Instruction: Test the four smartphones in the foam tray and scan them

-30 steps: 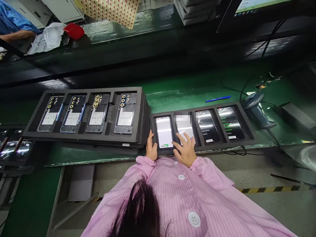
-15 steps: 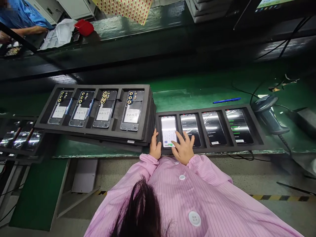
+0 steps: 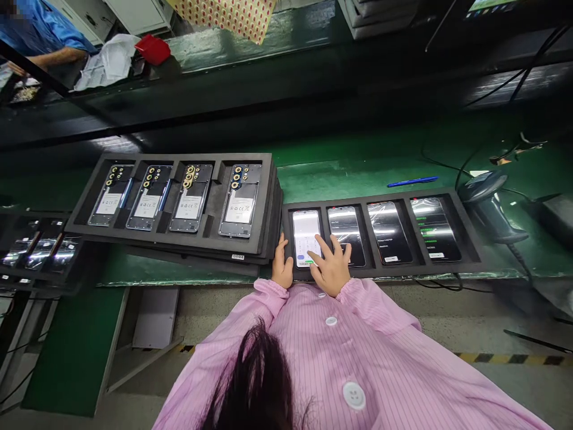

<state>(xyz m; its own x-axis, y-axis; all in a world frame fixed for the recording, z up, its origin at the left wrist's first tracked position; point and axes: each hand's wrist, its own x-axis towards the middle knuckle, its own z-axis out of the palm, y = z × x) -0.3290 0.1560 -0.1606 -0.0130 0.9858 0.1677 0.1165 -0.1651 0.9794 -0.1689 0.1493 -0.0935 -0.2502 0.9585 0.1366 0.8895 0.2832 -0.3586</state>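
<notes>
A black foam tray [image 3: 469, 251] at the bench's front edge holds several smartphones, screens up. The leftmost smartphone [image 3: 305, 230] shows a bright white screen with a keypad. My right hand [image 3: 332, 267] is open, fingers spread, its index finger over the lower right of that screen. Its other fingers lie over the second smartphone [image 3: 344, 224], which has a dark menu. My left hand [image 3: 282, 267] rests open against the tray's left end, thumb and fingers apart. Farther right are a dark third smartphone [image 3: 388, 230] and a fourth smartphone [image 3: 434, 230] with green text lines.
Stacked foam trays [image 3: 210, 237] at left carry phones with their backs off. A blue pen [image 3: 412, 181] lies behind the front tray. A barcode scanner [image 3: 490, 203] with cables stands at right. Across the bench is a person in blue [image 3: 67, 30] near a red box [image 3: 153, 49].
My right hand has shifted slightly, its index finger moving up a little over the white keypad screen. My left hand stays by the tray's end.
</notes>
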